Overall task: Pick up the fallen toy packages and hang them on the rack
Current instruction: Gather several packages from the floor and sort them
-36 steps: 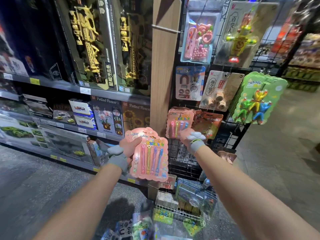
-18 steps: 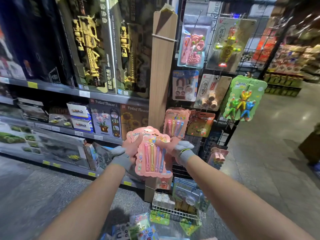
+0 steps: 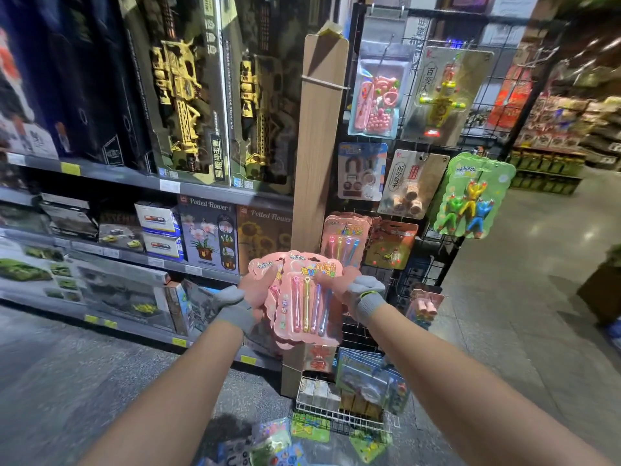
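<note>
Hands: both gloved. The left hand [image 3: 249,299] gripped the left edge of a fanned stack of pink bubble-wand packages [image 3: 307,297], thumb across the front. The right hand [image 3: 358,290] pinched the stack's upper right edge. Neither hand was free.
Rack: a black wire rack [image 3: 416,280] stood at the right. Carded toys hung on its hooks, and a matching pink package [image 3: 346,238] hung just beyond the held stack.
Floor: more fallen packages [image 3: 272,442] lay on the floor [image 3: 100,381], near, below the forearms.
Task's thing: the stack was in the air, near and slightly left of the rack. It touched no hook.
Step in hand: probably squaring the fanned cards so they could go on one hook.
Doing it well: the tops wanted lining up first, so that the hang holes sat over one another. The left hand could then carry the weight low while the right steered the top edge onto the hook with the matching package. The holes were too small to make out, so the aim would need checking up close. A loose pinch risked dropping cards again.
Basket: a white wire basket [image 3: 304,403] sat at the rack's foot.
Basket contents: small boxes [image 3: 319,393] at the left, and blue-carded packs [image 3: 366,381] leaning at the right. Whether the green packs [image 3: 311,428] at its near rim lay inside it, I cannot tell.
</note>
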